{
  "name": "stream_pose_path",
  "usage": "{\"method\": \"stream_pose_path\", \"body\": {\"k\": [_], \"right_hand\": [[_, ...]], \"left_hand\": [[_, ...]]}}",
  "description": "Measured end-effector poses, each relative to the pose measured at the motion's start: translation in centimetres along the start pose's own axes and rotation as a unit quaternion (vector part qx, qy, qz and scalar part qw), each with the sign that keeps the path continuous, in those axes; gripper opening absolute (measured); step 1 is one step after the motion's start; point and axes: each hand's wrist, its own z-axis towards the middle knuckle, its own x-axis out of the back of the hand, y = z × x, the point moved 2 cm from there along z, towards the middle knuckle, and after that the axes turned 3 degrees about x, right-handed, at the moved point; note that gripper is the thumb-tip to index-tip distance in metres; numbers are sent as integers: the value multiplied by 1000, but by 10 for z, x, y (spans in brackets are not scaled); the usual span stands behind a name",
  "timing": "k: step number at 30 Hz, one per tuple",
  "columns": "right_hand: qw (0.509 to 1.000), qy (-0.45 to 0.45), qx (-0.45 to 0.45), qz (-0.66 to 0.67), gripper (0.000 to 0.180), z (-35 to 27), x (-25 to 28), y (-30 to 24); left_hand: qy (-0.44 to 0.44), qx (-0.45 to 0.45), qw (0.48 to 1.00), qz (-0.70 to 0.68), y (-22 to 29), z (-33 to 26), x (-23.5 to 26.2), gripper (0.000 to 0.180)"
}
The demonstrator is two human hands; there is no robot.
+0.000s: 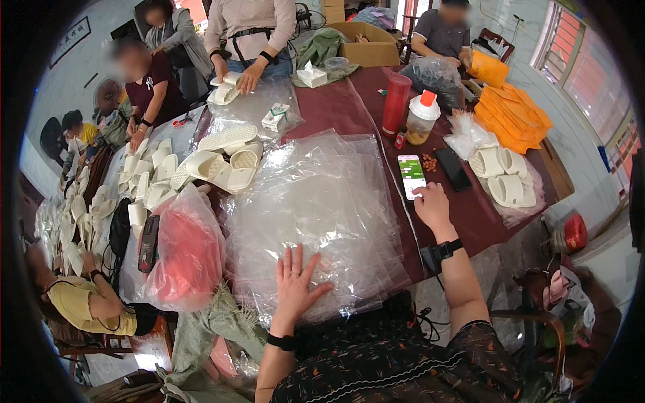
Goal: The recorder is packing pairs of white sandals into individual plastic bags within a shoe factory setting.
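My left hand (pixel 296 285) lies flat with spread fingers on a broad pile of see-through plastic bags (pixel 309 195). My right hand (pixel 433 207) is at the lower end of a lit smartphone (pixel 410 176), a finger on its screen; it holds nothing. The phone rests on the dark red tablecloth (pixel 336 104). Beside it are a small heap of brown nuts or beads (pixel 428 162) and a dark phone (pixel 456 169). Left of the bags, cream slippers (pixel 225 164) lie in a loose heap.
A pink-filled plastic bag (pixel 188 248) stands at the left. Farther right are a red tumbler (pixel 396 104), a lidded shaker bottle (pixel 422 119), bagged slippers (pixel 507 176) and orange bags (pixel 514 117). Across the table, a person's hands (pixel 248 77) handle a slipper; several others work around.
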Motion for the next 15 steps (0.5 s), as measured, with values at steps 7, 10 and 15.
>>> {"method": "stream_pose_path", "body": {"k": [7,10,15], "right_hand": [[1000,22,-8,15,33,10,8,-11],[1000,6,4,16,35,12,1,-15],[1000,-9,7,18,38,13,-5,-18]], "left_hand": [[1,3,1000,5,-1,-1,0,79],[2,-2,1000,10,-2,0,-1,80],[0,-1,1000,9,-1,0,0,80]]}}
